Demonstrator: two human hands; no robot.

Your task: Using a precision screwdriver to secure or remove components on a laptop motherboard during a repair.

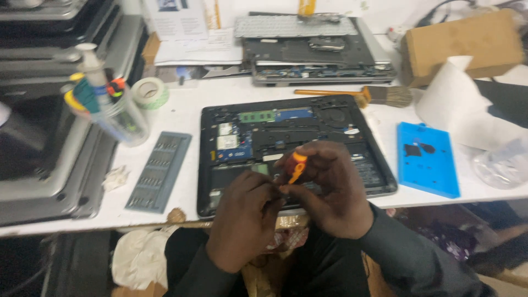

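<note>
Item: orange screwdriver, grasped in my right hand over the opened laptop on the counter. My left hand pinches at its tip. Risk, as I judge it: a slip gouges the exposed board, or a loosened screw drops inside.

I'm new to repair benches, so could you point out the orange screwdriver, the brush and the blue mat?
Orange screwdriver (pixel 297 165): head view, on its orange handle, held in the right hand (pixel 330 190).
Brush (pixel 360 95): head view, where the wooden handle meets the bristles.
Blue mat (pixel 426 159): head view, on its flat middle.
</note>
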